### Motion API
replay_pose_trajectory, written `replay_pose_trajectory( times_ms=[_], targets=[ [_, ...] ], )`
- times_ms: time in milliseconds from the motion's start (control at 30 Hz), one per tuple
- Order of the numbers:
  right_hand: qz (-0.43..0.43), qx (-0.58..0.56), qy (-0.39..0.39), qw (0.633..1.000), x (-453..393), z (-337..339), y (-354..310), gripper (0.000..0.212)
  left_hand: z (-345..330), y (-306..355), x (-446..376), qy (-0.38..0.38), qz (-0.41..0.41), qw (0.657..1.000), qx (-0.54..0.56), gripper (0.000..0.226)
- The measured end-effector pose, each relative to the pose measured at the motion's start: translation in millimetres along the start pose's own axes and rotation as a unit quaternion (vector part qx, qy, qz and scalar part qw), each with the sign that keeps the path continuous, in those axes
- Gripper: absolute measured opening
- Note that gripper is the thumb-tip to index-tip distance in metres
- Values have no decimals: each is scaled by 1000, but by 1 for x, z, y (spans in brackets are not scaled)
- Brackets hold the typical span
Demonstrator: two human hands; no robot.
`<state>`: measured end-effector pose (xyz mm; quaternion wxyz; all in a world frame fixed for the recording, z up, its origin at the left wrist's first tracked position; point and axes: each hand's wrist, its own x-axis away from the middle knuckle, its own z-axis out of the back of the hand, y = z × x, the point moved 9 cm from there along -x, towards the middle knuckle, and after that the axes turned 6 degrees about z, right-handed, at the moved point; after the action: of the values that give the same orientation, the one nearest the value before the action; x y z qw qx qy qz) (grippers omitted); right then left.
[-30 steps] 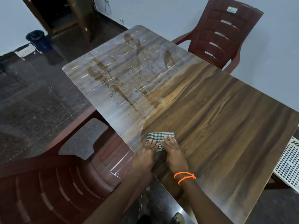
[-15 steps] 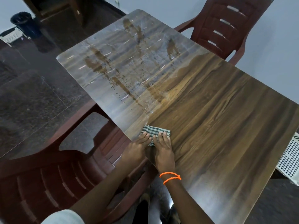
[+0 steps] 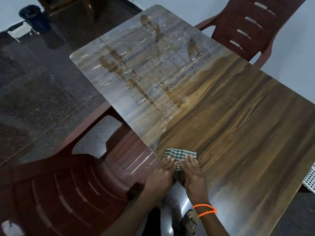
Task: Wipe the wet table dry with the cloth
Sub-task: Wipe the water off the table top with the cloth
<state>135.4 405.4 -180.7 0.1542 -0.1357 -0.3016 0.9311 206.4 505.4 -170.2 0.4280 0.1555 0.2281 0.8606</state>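
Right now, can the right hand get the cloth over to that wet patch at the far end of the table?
Probably yes. The right hand already presses the cloth, and bare table lies between it and the wet patch. The far corner may need a lean.

both hands, left hand (image 3: 159,178) and right hand (image 3: 193,176), press the checked cloth (image 3: 179,153) on the table (image 3: 238,125).
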Motion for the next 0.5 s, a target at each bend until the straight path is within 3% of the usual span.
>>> replay_pose_trajectory(
  times_ms=[133,333,500],
  targets=[
    [-42,3,55,998,-30,-6,6,50,20,-13,-39,1,-21,1000,-23,40],
    [-59,-12,52,997,-84,-45,-23,58,61,-62,-74,38,-28,997,-59,44],
    [-32,-10,-2,999,-107,-80,-63,54,80,-115,-53,75,72,994,-36,48]
  ],
)
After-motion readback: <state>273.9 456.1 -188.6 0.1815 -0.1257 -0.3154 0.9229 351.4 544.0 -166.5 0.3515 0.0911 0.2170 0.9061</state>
